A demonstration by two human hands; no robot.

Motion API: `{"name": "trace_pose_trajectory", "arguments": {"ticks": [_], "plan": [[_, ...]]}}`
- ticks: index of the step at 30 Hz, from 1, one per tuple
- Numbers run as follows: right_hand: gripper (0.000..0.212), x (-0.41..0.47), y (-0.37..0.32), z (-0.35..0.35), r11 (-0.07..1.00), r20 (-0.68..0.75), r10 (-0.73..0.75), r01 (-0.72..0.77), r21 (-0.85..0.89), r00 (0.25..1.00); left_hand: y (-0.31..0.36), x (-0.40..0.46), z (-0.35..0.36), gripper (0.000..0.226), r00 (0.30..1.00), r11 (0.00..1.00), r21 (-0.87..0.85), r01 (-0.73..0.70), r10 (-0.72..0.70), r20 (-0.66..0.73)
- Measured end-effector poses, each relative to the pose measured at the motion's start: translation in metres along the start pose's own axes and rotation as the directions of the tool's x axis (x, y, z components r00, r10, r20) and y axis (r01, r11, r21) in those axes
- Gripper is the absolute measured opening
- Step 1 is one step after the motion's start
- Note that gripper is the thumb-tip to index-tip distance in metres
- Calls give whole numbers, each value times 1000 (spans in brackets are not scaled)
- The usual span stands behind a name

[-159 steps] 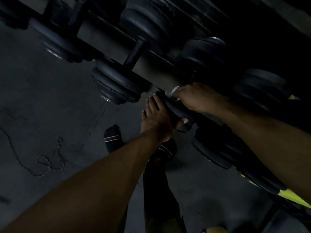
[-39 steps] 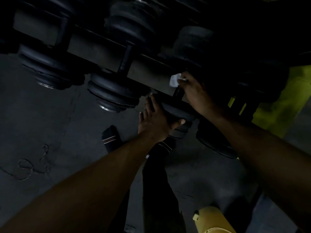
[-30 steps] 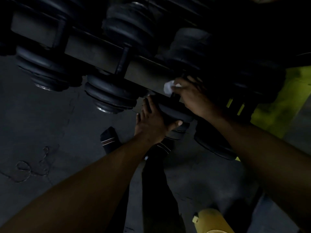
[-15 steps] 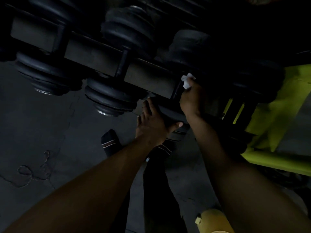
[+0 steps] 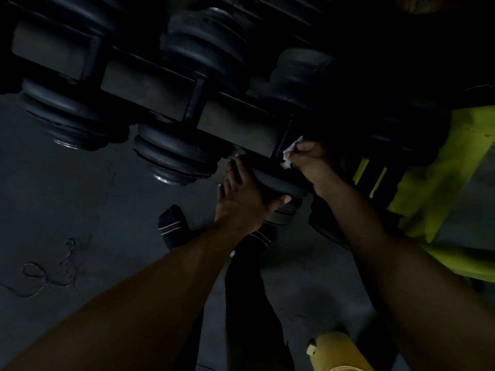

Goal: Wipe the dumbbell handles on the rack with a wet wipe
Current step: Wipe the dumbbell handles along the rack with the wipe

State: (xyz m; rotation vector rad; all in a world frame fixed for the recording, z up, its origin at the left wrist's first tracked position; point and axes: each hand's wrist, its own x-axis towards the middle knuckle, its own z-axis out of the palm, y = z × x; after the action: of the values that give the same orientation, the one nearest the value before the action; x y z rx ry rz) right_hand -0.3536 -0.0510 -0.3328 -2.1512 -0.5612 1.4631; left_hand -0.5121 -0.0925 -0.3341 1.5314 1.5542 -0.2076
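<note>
A person's right hand pinches a wet wipe against a dumbbell handle on the rack, while the left hand cups its end plate; a loosened brace could roll the weight toward socked feet

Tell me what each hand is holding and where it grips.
The right hand pinches a white wipe against a dumbbell handle. The left hand grips that dumbbell's near weight, thumb under its rim.
</note>
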Motion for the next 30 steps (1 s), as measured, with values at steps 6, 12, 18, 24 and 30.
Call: {"name": "trace_pose_trajectory", "arguments": {"ticks": [6, 12, 18, 24, 30], "plan": [[32, 7, -25, 5, 938, -68, 84, -56, 343, 994, 0, 0, -1, 141, 1000, 1000, 3, -4, 4, 6], [20, 15, -21, -2, 986, 28, 166, -166, 8, 986, 0, 0, 0, 142, 1000, 1000, -8, 5, -5, -2], [40, 18, 9, -16, 951, 181, 196, -142, -276, 964, -1, 0, 1, 142, 1000, 1000, -6, -6, 6, -9], [34, 35, 9, -19, 952, 243, 268, -218, -215, 932, -3, 1, 2, 142, 1000, 1000, 10, -6, 7, -15], [38, 39, 3, -9, 970, 251, 239, -241, -25, 938, -2, 0, 2, 141, 1000, 1000, 25, -11, 11, -9]]}}
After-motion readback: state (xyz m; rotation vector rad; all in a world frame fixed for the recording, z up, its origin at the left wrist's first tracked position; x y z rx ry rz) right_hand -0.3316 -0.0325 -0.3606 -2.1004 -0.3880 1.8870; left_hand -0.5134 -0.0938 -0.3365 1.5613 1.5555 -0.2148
